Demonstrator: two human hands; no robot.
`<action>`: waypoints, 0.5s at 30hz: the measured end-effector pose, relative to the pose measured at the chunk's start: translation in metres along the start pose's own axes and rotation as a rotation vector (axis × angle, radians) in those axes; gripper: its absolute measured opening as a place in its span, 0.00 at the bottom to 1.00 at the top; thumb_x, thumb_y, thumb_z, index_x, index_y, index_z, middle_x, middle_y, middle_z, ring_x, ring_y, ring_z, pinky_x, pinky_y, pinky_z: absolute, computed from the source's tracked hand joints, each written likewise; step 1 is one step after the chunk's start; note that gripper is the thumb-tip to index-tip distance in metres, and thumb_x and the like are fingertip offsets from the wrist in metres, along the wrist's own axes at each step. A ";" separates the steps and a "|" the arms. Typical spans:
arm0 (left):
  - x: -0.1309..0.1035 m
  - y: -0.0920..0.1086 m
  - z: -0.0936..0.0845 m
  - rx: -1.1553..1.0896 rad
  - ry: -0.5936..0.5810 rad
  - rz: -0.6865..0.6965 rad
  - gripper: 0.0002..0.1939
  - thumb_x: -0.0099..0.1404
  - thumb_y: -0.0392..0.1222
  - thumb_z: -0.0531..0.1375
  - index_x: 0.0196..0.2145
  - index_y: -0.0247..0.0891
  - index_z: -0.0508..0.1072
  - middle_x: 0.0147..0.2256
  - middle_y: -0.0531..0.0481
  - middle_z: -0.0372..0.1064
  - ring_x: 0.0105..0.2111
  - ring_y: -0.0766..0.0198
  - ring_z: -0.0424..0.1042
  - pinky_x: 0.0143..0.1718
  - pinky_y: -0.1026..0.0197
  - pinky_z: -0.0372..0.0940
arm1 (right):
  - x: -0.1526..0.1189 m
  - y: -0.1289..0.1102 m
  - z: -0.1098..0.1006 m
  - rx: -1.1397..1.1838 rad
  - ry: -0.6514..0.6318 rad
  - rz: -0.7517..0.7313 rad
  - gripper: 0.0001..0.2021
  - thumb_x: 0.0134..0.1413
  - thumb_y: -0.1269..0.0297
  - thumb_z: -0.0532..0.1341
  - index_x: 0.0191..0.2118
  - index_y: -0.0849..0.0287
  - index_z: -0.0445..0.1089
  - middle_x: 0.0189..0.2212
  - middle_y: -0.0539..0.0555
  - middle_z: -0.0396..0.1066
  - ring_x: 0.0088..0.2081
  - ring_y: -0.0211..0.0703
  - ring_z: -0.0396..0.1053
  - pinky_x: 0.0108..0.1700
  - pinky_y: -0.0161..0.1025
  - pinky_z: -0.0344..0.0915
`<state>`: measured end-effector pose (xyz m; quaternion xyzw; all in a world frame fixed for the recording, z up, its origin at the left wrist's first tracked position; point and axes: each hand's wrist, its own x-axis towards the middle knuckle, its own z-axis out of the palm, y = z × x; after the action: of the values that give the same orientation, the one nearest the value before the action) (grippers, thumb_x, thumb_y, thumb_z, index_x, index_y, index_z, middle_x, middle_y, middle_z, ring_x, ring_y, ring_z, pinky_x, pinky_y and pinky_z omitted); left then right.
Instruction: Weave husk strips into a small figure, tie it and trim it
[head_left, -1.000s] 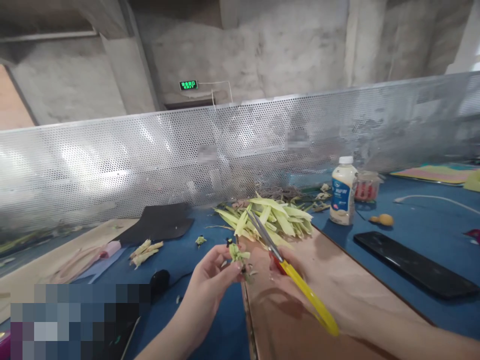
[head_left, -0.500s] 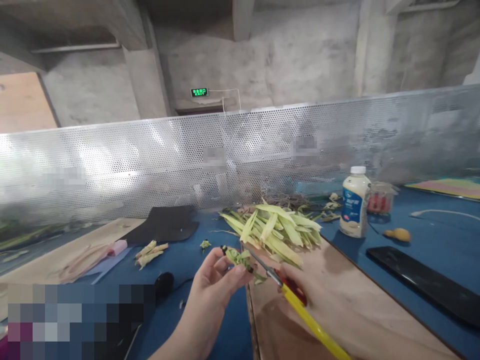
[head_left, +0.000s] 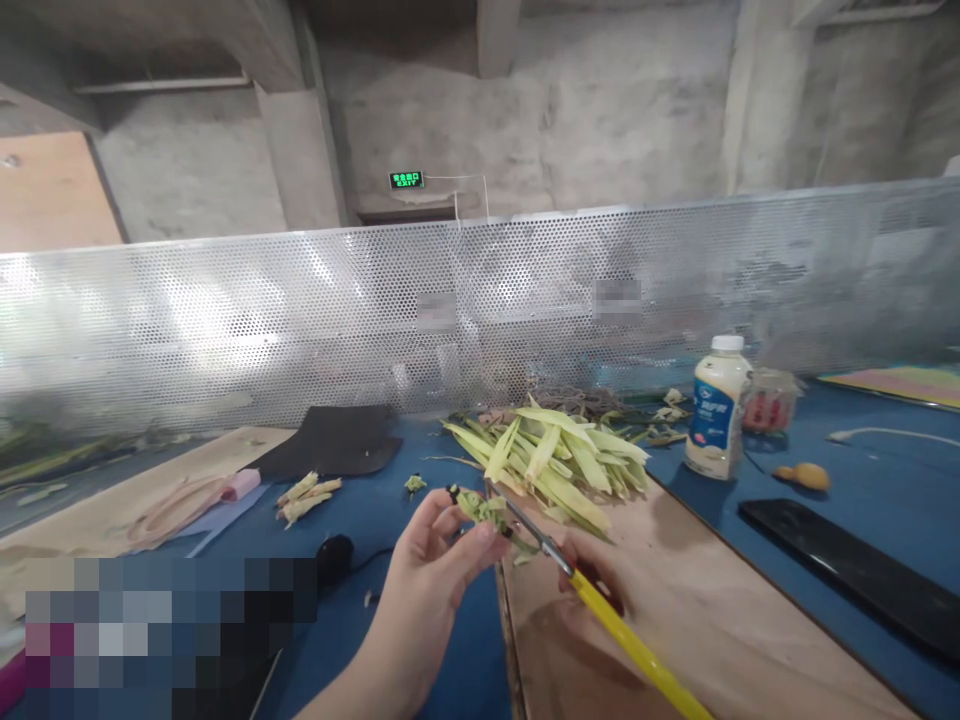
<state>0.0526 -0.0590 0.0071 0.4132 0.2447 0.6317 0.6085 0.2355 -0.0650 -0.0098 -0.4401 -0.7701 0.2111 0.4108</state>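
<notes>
My left hand (head_left: 431, 590) pinches a small bundle of green leaf strips (head_left: 481, 512) with dark ends between thumb and fingers. My right hand (head_left: 645, 600), partly blurred, grips a pair of scissors (head_left: 626, 635) with a long yellow handle and grey metal blades. The blade tips reach the right side of the bundle; whether they touch it I cannot tell. Just beyond both hands, a heap of pale green husk-like leaves (head_left: 551, 460) lies on a brown board (head_left: 577, 650). Another small green bundle (head_left: 414, 484) rests on the blue table behind my left hand.
Right of the board stand a white-capped bottle (head_left: 718, 410), a clear tub (head_left: 771, 400), a small tan gourd-shaped object (head_left: 806, 477) and a black phone-like slab (head_left: 840, 565). At left are pale stubs (head_left: 307, 497), a black sheet (head_left: 322, 442) and a pink strip (head_left: 180, 508). Behind runs a perforated metal screen (head_left: 337, 310).
The whole view has shifted slightly, so the things appear a little further right. Both hands keep the same hold, with the blade tips still by the bundle.
</notes>
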 end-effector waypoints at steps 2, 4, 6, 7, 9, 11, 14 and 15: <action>-0.001 0.000 0.000 0.002 -0.009 0.003 0.15 0.52 0.31 0.65 0.33 0.39 0.62 0.32 0.53 0.74 0.34 0.65 0.74 0.39 0.59 0.69 | 0.000 0.003 0.001 0.004 0.002 0.005 0.03 0.41 0.67 0.58 0.27 0.57 0.63 0.22 0.48 0.62 0.25 0.38 0.59 0.29 0.33 0.59; -0.001 0.000 0.001 -0.001 -0.011 0.004 0.15 0.52 0.31 0.65 0.33 0.39 0.62 0.33 0.53 0.74 0.34 0.66 0.74 0.39 0.60 0.69 | -0.001 0.001 -0.001 0.007 -0.026 -0.013 0.03 0.41 0.68 0.58 0.28 0.57 0.64 0.23 0.48 0.63 0.26 0.37 0.59 0.30 0.33 0.58; -0.001 0.000 0.001 -0.005 -0.007 0.003 0.15 0.52 0.30 0.65 0.32 0.39 0.62 0.33 0.54 0.74 0.33 0.66 0.74 0.39 0.60 0.69 | -0.002 -0.004 -0.006 0.008 -0.048 -0.031 0.03 0.43 0.67 0.58 0.29 0.57 0.65 0.25 0.49 0.64 0.27 0.37 0.59 0.30 0.33 0.58; -0.001 0.000 0.001 -0.005 -0.005 0.003 0.15 0.52 0.30 0.65 0.32 0.39 0.62 0.33 0.54 0.74 0.33 0.66 0.74 0.38 0.60 0.70 | -0.003 -0.007 -0.008 0.008 -0.054 -0.033 0.03 0.44 0.66 0.58 0.29 0.57 0.65 0.25 0.49 0.64 0.27 0.37 0.59 0.30 0.32 0.58; -0.001 0.000 0.001 -0.002 -0.001 0.001 0.15 0.51 0.30 0.65 0.32 0.39 0.62 0.33 0.54 0.73 0.33 0.66 0.74 0.38 0.60 0.70 | -0.003 -0.009 -0.009 0.010 -0.070 -0.013 0.02 0.46 0.66 0.57 0.28 0.57 0.65 0.24 0.49 0.63 0.26 0.36 0.59 0.28 0.31 0.57; -0.001 0.000 0.002 0.002 -0.003 0.000 0.15 0.51 0.31 0.65 0.32 0.38 0.63 0.32 0.54 0.73 0.32 0.66 0.74 0.38 0.60 0.70 | -0.003 -0.009 -0.007 0.029 -0.092 0.025 0.01 0.46 0.67 0.57 0.27 0.57 0.64 0.22 0.48 0.63 0.24 0.35 0.58 0.26 0.30 0.56; -0.002 0.000 0.003 0.015 -0.016 0.000 0.14 0.50 0.32 0.66 0.31 0.38 0.64 0.32 0.54 0.73 0.33 0.65 0.74 0.39 0.60 0.69 | -0.002 -0.009 -0.004 0.096 -0.077 0.053 0.02 0.43 0.68 0.58 0.26 0.58 0.63 0.22 0.48 0.62 0.25 0.36 0.59 0.26 0.31 0.57; -0.003 0.000 0.003 0.023 -0.016 0.002 0.13 0.50 0.33 0.66 0.31 0.38 0.64 0.32 0.54 0.73 0.33 0.64 0.74 0.39 0.59 0.69 | -0.002 -0.010 -0.004 0.115 -0.067 0.050 0.03 0.42 0.67 0.59 0.25 0.57 0.62 0.22 0.49 0.62 0.26 0.37 0.59 0.28 0.32 0.58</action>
<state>0.0553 -0.0623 0.0083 0.4256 0.2464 0.6261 0.6050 0.2342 -0.0721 -0.0010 -0.4278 -0.7586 0.2797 0.4040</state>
